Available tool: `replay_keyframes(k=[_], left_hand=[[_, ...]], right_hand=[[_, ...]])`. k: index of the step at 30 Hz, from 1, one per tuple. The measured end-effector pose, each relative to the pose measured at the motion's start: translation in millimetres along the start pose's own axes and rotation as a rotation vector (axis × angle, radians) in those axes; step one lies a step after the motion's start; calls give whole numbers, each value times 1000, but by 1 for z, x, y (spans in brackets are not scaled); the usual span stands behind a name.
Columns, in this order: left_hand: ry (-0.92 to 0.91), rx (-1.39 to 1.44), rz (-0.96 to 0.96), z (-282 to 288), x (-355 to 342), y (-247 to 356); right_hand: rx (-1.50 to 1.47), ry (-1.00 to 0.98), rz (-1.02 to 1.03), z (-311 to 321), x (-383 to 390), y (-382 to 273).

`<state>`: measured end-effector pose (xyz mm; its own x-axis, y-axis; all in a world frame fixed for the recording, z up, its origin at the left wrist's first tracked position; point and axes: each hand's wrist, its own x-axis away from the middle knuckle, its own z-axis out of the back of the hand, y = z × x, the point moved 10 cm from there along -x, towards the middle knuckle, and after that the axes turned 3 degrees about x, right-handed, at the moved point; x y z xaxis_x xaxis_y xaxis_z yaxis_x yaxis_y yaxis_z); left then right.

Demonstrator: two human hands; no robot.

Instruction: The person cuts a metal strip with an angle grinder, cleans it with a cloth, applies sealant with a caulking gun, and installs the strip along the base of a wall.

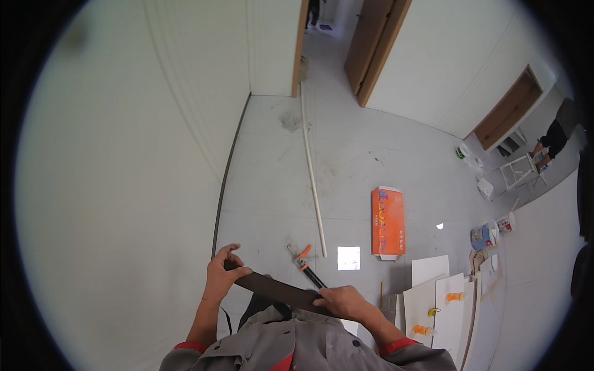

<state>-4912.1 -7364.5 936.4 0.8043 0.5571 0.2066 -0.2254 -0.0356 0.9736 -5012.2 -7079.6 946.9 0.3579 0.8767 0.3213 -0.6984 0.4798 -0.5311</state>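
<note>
As a dark strip is being held, its ends are being finger-clamped: left hand ten o'clock, right hand four.

The view looks from the wearer's head, tipped steeply down and forward. The grey jacket sits close at the lower edge, with the left hand and right hand just beyond. The wide, round-rimmed lens takes in the floor, the left wall and a distant brown door at the top.
</note>
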Motion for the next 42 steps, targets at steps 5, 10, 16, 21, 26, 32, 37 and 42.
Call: replay_keyframes(k=[5, 10, 16, 21, 26, 32, 37, 42], left_hand=[[-159, -128, 80, -19, -157, 48], [-201, -28, 182, -8, -304, 62], [-134, -90, 161, 2, -484, 110], [-108, -95, 178, -15, -620, 140], [-165, 72, 297, -39, -735, 143], [-418, 50, 246, -99, -913, 141], [-408, 473, 491, -180, -1048, 148], [-647, 369, 350, -262, -1095, 183]], right_hand=[[-83, -35, -125, 84, -89, 41], [-217, -66, -53, 150, -221, 105], [-183, -45, 154, 270, -418, 183], [-170, -71, 152, 361, -516, 245], [-158, -107, 75, 429, -588, 295], [-179, 0, -180, 492, -652, 362], [-338, 219, -571, 545, -660, 422], [-452, 336, -677, 577, -693, 465]])
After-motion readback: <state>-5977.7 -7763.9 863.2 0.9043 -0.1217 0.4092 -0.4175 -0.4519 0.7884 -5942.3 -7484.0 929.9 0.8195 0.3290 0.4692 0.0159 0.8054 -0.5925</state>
